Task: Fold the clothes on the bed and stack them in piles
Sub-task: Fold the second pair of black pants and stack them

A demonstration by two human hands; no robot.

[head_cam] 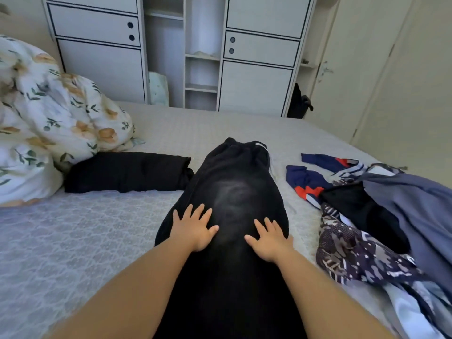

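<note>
A long black garment (234,172) with a drawstring waist at its far end lies flat down the middle of the bed (85,241). My left hand (193,228) and my right hand (270,241) both press flat on it, fingers spread, side by side near its middle. A folded black garment (127,171) lies to the left of it. On the right sits a loose heap of clothes: a navy and red piece (310,182), a dark patterned piece (354,255) and a grey-blue one (415,204).
A floral duvet (49,113) is bunched at the bed's left side. White cupboards with open shelves (200,57) stand beyond the far edge of the bed. A door (342,81) is at the right.
</note>
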